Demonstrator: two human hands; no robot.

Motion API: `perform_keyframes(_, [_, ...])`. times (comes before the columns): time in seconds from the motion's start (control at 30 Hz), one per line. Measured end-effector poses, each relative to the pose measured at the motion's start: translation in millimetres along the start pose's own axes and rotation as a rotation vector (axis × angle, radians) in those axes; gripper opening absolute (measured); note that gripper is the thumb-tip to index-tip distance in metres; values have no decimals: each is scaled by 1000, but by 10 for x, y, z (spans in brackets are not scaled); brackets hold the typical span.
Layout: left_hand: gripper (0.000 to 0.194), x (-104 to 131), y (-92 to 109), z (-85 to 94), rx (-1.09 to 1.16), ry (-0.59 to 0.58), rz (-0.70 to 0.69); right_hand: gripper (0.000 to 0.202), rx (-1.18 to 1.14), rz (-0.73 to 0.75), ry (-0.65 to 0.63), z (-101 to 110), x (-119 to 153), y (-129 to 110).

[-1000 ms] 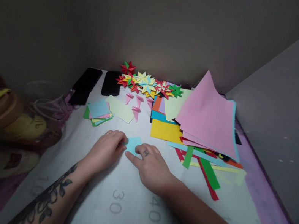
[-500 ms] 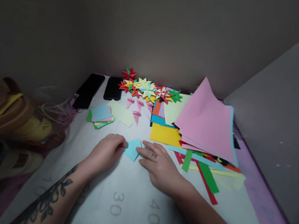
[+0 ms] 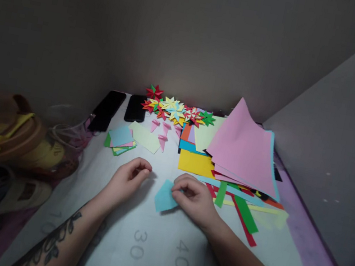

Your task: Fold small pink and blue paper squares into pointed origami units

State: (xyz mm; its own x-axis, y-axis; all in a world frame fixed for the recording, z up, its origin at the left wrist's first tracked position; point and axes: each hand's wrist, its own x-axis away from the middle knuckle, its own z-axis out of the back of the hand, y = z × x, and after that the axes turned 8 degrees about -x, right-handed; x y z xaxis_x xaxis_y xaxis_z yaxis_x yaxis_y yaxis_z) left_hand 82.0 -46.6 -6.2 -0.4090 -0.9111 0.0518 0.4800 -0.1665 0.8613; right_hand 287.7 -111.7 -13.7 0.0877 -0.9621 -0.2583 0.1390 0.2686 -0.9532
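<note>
My right hand (image 3: 193, 201) pinches the light-blue paper (image 3: 165, 196) at its right edge, thumb against fingers, near the centre of the frame and a little below the middle. My left hand (image 3: 128, 180) stands apart to the left, loosely curled, thumb and forefinger not closed on anything I can see. I'd judge a light pinch near the edge best, so the sheet doesn't buckle, with the corners matched before pressing any crease flat with a fingertip. The paper looks thin, matte and crisp, its outline angular, its lower edge seemingly lifted above the white, number-printed desk (image 3: 118, 232). Beyond it, upper centre, sit small pointed pink pieces (image 3: 162, 142) and spiky multicoloured stars (image 3: 176, 111); at centre left, flat little squares (image 3: 120, 136); at right, a broad pink sheet (image 3: 243, 151) rising to a peak over narrow strips (image 3: 246, 215).
</note>
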Motion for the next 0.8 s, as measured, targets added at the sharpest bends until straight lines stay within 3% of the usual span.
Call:
perform_keyframes(0.1, [15, 61, 95, -93, 235, -163, 21, 11, -79, -203, 54, -52, -11, 34])
perform_keyframes(0.23, [14, 99, 111, -207, 303, -227, 61, 23, -71, -239, 11, -98, -23, 91])
perform_keyframes(0.3, [13, 86, 84, -225, 288, -192, 80, 23, 53, -174, 43, -103, -17, 100])
perform_keyframes(0.4, [9, 45, 37, -218, 301, -56, 139, 18, 344, 112, 110, -102, 15, 73])
perform_keyframes(0.5, [13, 16, 5, -213, 379, 70, 258, 25, 612, 383, 23, -131, 51, 32])
perform_keyframes(0.63, [22, 20, -9, -249, 493, 105, 384, 27, 884, 445, -39, -219, 38, 40])
perform_keyframes(0.8, [26, 58, -25, -238, 450, 6, 381, 18, 917, 465, -51, -229, -37, 113])
